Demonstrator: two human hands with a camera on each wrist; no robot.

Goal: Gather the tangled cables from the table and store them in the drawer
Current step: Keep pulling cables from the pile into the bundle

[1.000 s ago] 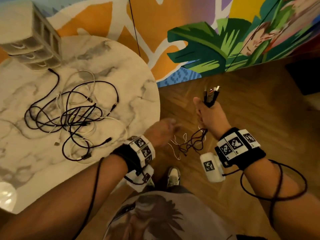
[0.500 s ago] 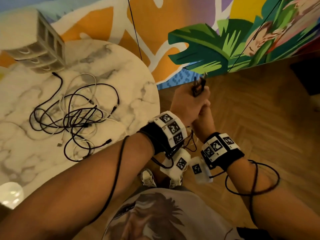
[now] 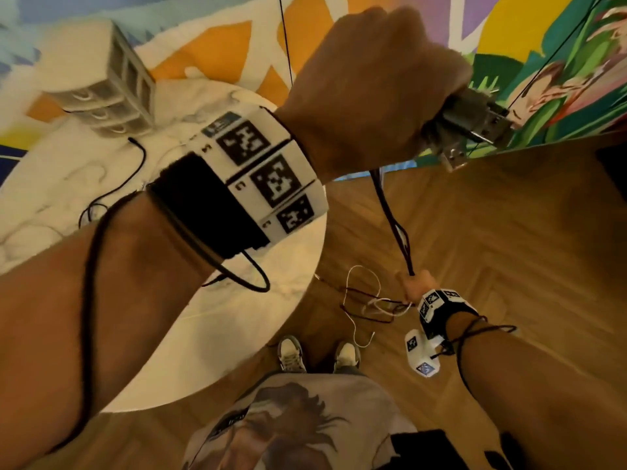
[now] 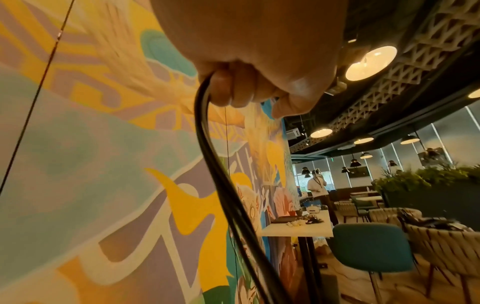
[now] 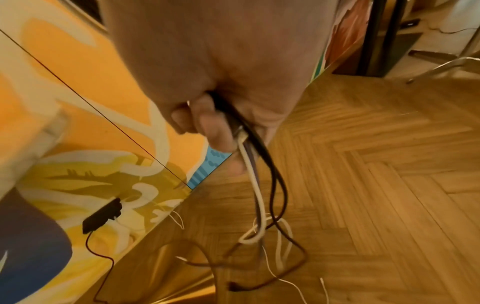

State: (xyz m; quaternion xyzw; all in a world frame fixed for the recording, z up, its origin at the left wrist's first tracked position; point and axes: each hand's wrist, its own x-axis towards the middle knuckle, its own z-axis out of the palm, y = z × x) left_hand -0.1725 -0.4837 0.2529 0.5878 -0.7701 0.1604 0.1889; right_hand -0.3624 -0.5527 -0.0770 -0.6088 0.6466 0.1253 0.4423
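**Cable bundle stretched between both hands, off the counter**

Left hand point(image 3: 369, 86) raised high, grip clamped on the plug ends point(image 3: 475, 123) of the cable bundle point(image 3: 393, 222). Right hand point(image 3: 415, 286) low over the wooden floor point(image 3: 509, 249), grip clamped on the same black and white strands; loose tails dangle below it. More cables point(image 3: 115, 188) lie on the marble counter point(image 3: 217, 334), near the small drawer unit point(image 3: 101, 86).

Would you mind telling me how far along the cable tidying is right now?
Nothing looks stored yet. In hand: the left hand grips the plug ends of a cable bundle raised high, while the right hand grips it lower, loose ends dangling over the floor. Left: a black cable lies on the marble table, and the drawer unit looks closed.
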